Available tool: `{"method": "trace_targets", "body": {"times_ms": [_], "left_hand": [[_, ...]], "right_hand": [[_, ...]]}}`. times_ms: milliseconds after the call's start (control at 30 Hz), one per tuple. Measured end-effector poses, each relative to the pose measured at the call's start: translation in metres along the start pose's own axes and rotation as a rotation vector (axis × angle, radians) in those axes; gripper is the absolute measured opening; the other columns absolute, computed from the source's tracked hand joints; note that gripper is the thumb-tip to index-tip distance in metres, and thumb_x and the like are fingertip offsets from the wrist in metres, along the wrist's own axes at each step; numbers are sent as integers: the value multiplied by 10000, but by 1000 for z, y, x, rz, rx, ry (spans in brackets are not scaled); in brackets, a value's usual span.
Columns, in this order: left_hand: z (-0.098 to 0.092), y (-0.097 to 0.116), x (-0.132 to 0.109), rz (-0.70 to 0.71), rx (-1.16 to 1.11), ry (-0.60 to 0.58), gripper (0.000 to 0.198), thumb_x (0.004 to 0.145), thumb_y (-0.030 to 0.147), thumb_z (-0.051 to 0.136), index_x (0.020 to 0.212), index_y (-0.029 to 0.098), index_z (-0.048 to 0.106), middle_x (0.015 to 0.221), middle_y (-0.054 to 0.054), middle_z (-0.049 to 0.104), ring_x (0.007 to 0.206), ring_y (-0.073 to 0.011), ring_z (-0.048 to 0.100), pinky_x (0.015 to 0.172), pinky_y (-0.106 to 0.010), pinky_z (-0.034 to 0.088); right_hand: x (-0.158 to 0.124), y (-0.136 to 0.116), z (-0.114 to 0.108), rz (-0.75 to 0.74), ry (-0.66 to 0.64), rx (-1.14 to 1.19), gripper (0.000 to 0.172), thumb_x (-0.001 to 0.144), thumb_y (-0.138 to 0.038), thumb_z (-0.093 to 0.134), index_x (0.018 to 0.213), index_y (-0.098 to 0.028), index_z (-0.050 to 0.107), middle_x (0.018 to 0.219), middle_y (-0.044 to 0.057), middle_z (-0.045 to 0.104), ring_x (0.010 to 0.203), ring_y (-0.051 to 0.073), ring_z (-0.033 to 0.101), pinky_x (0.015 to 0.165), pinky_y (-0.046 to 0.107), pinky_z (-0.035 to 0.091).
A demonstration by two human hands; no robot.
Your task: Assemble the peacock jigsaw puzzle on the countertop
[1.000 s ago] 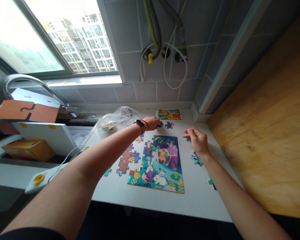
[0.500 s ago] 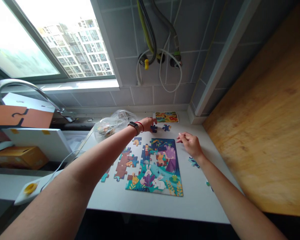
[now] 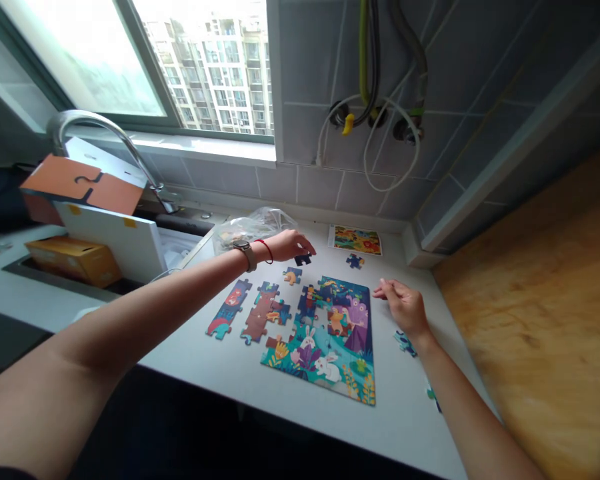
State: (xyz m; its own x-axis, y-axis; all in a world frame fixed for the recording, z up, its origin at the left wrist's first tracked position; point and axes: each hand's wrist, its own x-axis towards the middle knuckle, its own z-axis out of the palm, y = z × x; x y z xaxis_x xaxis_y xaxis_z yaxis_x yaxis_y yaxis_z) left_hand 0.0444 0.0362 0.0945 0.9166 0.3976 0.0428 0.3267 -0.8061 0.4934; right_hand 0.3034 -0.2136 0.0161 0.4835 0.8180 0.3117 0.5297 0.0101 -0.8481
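My left hand (image 3: 291, 246) curls narrowly over a dark blue jigsaw piece (image 3: 303, 259) (gripped or not, I can't tell), just above the half-built jigsaw puzzle (image 3: 337, 360) on the white countertop (image 3: 405, 427). My right hand (image 3: 404, 308) lies open and empty beside the puzzle's right edge.

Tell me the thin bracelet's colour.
Red; the bracelet shows best in the head view.

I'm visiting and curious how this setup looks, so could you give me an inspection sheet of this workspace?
Surface: white counter, puzzle pieces lying on it.
Job's things: part-built jigsaw puzzle; dark loose piece; picture card.
Clutter: plastic bag with pieces inside.
Hands: left hand over the dark loose piece, contact unclear; right hand open beside the puzzle.
Cables: white hoses looped on the tiled wall.
Surroundings: window, curved faucet, wooden board.
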Motion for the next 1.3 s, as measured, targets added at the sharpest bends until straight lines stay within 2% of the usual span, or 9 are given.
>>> {"method": "trace_targets", "body": {"times_ms": [100,233,367,533,733,833,900,1067,1300], "left_hand": [[-9,-13,-31,-20,-27,0,286,925,113,617,1074,212,841,1032,-60,823,834,-135,760,803,-217,568],[-12,-31,-59,-68,-81,7,426,864,28,561,1176,193,799,1002,-55,830,828,-136,760,738,-210,572],[-5,-39,-78,-69,-151,25,504,815,-5,562,1239,185,759,1029,-54,829,864,-140,768,746,-212,579],[11,-47,-91,-54,-238,55,534,790,1,650,1275,208,732,1112,-50,820,937,-166,772,818,-241,582],[28,-62,-93,-67,-371,87,450,813,-23,621,1218,160,692,1142,-86,818,1001,-175,783,829,-249,594],[34,-66,-92,-58,-434,95,445,823,-34,587,1214,159,673,1144,-91,821,1023,-181,788,856,-272,606],[36,-69,-92,-46,-476,100,460,838,-31,560,1242,165,661,1144,-92,822,1028,-181,789,873,-286,611],[39,-80,-97,-5,-580,134,519,870,-35,486,1326,167,631,1187,-104,811,1123,-165,767,965,-299,595],[39,-84,-105,10,-694,201,549,871,-44,498,1374,153,600,1318,-141,753,1132,-184,758,885,-283,623]], "right_hand": [[-1,3,0,-21,-9,-34,537,936,-646,606,622,-245,775,740,70,774,756,242,742,796,346,562],[-1,3,2,-99,-50,-128,483,950,-572,615,638,-250,793,751,61,771,757,233,740,797,342,550],[-2,-5,5,-195,-102,-222,467,968,-522,607,640,-254,802,747,54,765,717,219,738,740,329,553],[-5,-30,18,-299,-265,-312,461,1004,-473,585,671,-248,811,806,58,773,745,216,753,717,314,561],[-3,-80,63,-374,-553,-294,432,1039,-420,563,723,-233,792,882,65,778,780,203,745,765,304,573],[3,-101,93,-375,-626,-290,284,1028,-376,584,935,-234,811,962,70,795,881,224,752,842,332,580],[9,-109,115,-363,-621,-293,231,1006,-354,610,1048,-229,800,983,74,795,898,233,749,868,357,586],[26,-113,163,-305,-521,-251,308,972,-309,620,1237,-212,744,1090,101,775,953,237,744,858,377,609],[38,-117,196,-210,-528,-203,266,901,-313,692,1128,-190,757,993,91,777,852,214,724,774,343,592]]}}
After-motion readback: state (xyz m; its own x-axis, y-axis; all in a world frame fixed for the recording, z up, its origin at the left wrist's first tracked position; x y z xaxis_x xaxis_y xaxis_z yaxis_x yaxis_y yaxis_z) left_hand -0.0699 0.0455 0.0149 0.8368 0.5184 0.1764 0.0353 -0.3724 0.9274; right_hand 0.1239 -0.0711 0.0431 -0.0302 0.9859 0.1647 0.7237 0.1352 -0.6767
